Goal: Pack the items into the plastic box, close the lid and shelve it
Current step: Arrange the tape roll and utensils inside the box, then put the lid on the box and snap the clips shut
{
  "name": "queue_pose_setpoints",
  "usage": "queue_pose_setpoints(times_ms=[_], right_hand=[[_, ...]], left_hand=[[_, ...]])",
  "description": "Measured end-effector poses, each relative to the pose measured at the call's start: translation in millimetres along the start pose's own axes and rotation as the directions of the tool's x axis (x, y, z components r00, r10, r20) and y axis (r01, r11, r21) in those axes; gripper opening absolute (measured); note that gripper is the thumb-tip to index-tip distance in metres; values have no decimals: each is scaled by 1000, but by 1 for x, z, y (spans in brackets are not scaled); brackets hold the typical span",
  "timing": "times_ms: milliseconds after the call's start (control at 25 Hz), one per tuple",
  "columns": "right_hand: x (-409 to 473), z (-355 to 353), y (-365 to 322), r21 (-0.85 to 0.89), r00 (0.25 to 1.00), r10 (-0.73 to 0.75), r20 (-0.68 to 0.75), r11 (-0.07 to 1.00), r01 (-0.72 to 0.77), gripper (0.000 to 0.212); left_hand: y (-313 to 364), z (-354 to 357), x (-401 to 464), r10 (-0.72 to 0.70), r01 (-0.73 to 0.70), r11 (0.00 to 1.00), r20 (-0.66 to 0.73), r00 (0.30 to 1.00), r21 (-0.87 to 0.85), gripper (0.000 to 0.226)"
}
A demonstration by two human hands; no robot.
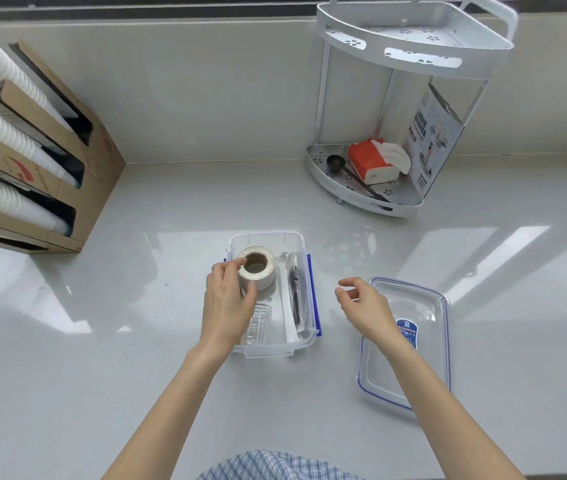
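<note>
A clear plastic box with blue side latches stands on the white counter at the centre. My left hand holds a white tape roll over the box's far left part. Below my hand a clear ribbed cup lies in the box. Wrapped cutlery lies along its right side. The box's clear lid, blue-rimmed with a blue label, lies flat on the counter to the right. My right hand hovers between box and lid, fingers loosely apart, holding nothing.
A white two-tier corner shelf stands at the back right; its lower tier holds an orange tissue pack, a black scoop and a printed card. A cardboard dispenser with stacks of white cups sits at the left.
</note>
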State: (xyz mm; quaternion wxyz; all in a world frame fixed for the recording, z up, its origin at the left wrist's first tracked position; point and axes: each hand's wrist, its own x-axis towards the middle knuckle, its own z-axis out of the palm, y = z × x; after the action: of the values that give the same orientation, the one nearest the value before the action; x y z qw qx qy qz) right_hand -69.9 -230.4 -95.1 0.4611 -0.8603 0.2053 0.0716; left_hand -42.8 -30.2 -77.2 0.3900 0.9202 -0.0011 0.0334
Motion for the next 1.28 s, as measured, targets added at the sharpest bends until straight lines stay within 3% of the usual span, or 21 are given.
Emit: queue_pose_setpoints(times_ms=[320,520,720,920,1160,1280], right_hand=[[-5,-48,50,-82,953,186,-240,974,-211,46],[-14,-65,75,-178,903,278,-328,921,-348,51],[-17,-69,89,-238,860,412,-300,841,-486,46],[-17,-66,91,-255,871,405,-278,843,-474,39],[-19,-63,84,-172,885,377,-273,886,-431,33],[-22,-69,79,-138,898,304,-317,922,-361,28]], left_hand=[[71,62,-7,194,-178,980,214,958,-92,33],[84,110,-35,177,-243,968,504,846,69,46],[77,129,-46,39,-200,956,582,812,216,38],[71,135,-49,-28,-199,929,592,805,313,38],[77,133,-52,-135,12,981,641,756,192,41],[81,127,-49,-130,96,991,629,766,89,35]])
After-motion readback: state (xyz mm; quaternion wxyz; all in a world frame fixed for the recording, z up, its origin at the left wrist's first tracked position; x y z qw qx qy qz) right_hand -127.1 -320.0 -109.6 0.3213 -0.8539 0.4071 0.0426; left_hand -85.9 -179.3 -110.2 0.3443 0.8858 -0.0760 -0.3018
